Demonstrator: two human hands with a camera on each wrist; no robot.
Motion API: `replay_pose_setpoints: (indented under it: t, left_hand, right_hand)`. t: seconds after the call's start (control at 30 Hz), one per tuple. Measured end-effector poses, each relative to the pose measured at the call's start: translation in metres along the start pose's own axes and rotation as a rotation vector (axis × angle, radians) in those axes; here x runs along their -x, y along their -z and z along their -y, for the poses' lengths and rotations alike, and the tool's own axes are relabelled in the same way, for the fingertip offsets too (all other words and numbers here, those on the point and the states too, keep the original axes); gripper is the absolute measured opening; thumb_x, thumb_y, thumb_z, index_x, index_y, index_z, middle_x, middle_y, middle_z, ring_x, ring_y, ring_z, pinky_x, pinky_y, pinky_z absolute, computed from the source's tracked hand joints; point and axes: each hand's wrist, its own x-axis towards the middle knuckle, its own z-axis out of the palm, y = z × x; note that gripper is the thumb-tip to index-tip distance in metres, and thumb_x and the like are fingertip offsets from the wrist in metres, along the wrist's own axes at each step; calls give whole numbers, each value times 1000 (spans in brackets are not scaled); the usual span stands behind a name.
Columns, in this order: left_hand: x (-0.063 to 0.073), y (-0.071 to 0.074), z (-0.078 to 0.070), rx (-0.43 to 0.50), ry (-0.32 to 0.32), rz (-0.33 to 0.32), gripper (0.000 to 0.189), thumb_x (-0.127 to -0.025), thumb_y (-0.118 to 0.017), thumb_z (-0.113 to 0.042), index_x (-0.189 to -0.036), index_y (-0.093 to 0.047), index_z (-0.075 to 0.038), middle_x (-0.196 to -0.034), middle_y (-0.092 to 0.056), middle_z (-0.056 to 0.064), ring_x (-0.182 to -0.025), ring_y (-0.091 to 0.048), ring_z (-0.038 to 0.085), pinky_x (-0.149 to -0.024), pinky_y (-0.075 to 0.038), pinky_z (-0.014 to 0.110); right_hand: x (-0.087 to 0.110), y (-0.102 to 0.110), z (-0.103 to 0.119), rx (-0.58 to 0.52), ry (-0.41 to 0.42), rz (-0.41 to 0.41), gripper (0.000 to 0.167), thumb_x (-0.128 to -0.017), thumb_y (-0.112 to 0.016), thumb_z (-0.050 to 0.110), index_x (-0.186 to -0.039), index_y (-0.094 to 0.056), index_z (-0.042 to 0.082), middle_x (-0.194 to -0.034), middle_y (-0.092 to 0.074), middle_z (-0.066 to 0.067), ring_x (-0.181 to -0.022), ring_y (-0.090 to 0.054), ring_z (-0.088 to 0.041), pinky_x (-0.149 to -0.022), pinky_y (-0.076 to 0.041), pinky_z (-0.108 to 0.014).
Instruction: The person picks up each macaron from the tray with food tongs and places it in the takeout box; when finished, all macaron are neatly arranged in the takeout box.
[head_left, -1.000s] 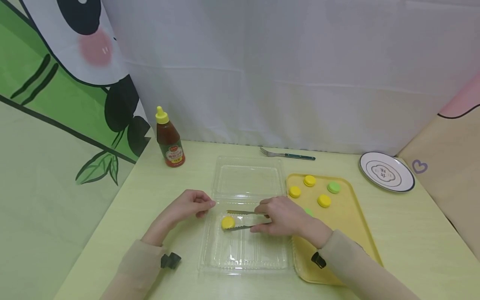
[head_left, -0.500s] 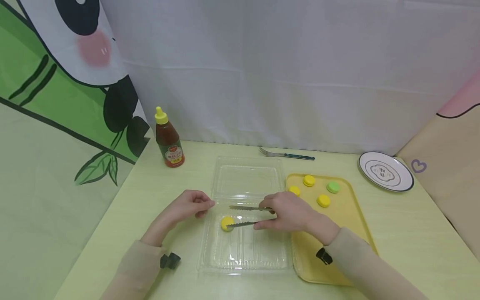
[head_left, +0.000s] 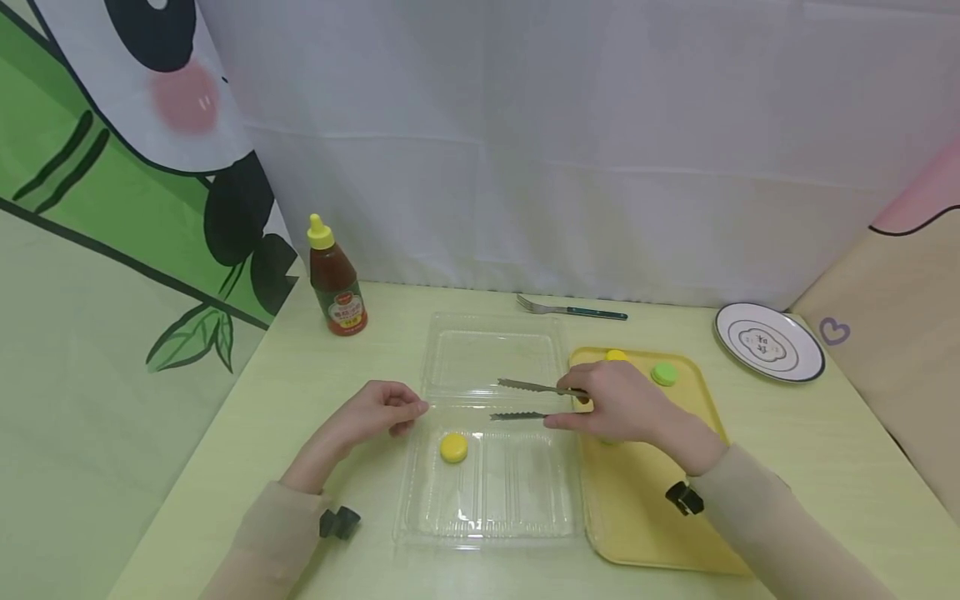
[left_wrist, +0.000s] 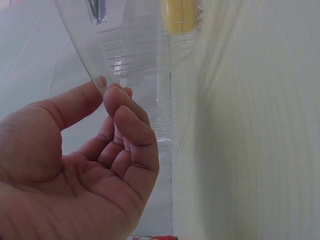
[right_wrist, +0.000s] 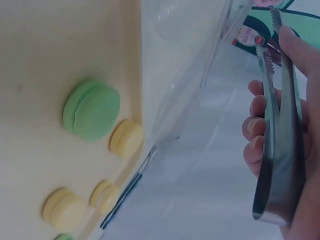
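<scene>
My left hand pinches the left edge of a clear plastic food container between thumb and fingertips, as the left wrist view shows. The container lies with its lid folded back. One yellow macaron sits in the base, at the upper left. My right hand grips metal tongs whose serrated tips are spread apart with nothing between them. The tongs hang above the container, to the right of that macaron. Under my right hand is a yellow tray with green macarons and yellow macarons, partly hidden in the head view.
A sauce bottle with a yellow cap stands at the back left. Behind the container lies a fork with a dark handle. A white plate is at the back right, near a white curtain.
My right hand has drawn the tongs up and to the right, off the yellow macaron, which stays in the container. The left hand keeps its place at the container's edge.
</scene>
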Motion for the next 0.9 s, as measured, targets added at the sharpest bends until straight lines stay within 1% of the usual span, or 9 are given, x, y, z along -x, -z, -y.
replay_pose_setpoints:
  t: [0.1, 0.17, 0.23, 0.37, 0.47, 0.63, 0.73, 0.87, 0.9]
  left_hand:
    - [0, 0, 0, 3, -1, 2, 28, -97, -68, -27, -104, -67, 0, -72, -59, 5, -70, -54, 18, -69, -46, 34]
    - [0, 0, 1, 3, -2, 2, 28, -97, -68, -27, -104, -67, 0, -72, -59, 5, -70, -54, 18, -69, -46, 33]
    - [0, 0, 1, 2, -4, 3, 28, -97, -67, -27, -103, -67, 0, -72, -59, 5, -70, -54, 18, -69, -46, 33]
    - [0, 1, 1, 6, -8, 6, 28, -97, -67, -27, -103, -67, 0, -71, -59, 5, -70, -54, 18, -69, -46, 33]
    - [0, 0, 1, 9, -9, 8, 28, -97, -67, -27, -102, -67, 0, -71, -59, 5, -70, -54, 18, -68, -46, 33]
    - [0, 0, 1, 8, -7, 6, 28, -97, -67, -27, -102, -67, 0, -71, -59, 5, -70, -54, 18, -68, -46, 33]
    - [-1, 0, 2, 5, -4, 6, 28, -97, -67, -28, -103, -67, 0, -71, -59, 5, -70, -54, 18, -68, -46, 33]
    - [-1, 0, 2, 5, -6, 6, 29, -97, -67, -28, -102, -67, 0, -71, -59, 4, -70, -54, 18, -68, -46, 33]
    - [-1, 0, 2, 5, -8, 7, 28, -97, -67, -28, -102, -67, 0, -71, -59, 4, -70, -54, 18, -68, -46, 33]
  right_hand:
    - [3, 5, -9, 23, 7, -30, 39, -83, -77, 50, -91, -73, 13, -73, -54, 14, -56, -43, 1, -57, -43, -23]
    - [5, 9, -14, 37, 12, -44, 36, -83, -78, 50, -83, -68, 16, -68, -49, 15, -55, -39, 1, -55, -40, -23]
    - [8, 14, -18, 45, 10, -58, 35, -82, -79, 49, -81, -66, 17, -68, -48, 16, -54, -39, 1, -54, -39, -23]
    - [13, 22, -23, 61, -4, -70, 32, -81, -80, 46, -85, -68, 16, -72, -55, 15, -56, -42, 1, -56, -41, -24]
    - [16, 27, -28, 80, -23, -64, 32, -83, -79, 46, -87, -69, 16, -75, -57, 14, -57, -43, 0, -56, -41, -25]
    - [22, 34, -37, 101, -87, -53, 37, -83, -78, 49, -93, -73, 13, -80, -63, 12, -59, -47, -1, -61, -45, -27]
    - [26, 38, -43, 105, -123, -48, 41, -84, -77, 50, -97, -75, 11, -84, -67, 10, -61, -48, -1, -61, -45, -28]
    - [32, 41, -52, 116, -144, -56, 40, -84, -77, 48, -99, -75, 11, -81, -66, 9, -62, -48, -4, -60, -44, -29]
    - [33, 42, -54, 117, -150, -57, 39, -84, -77, 48, -99, -75, 12, -78, -64, 10, -61, -48, -4, -59, -43, -29]
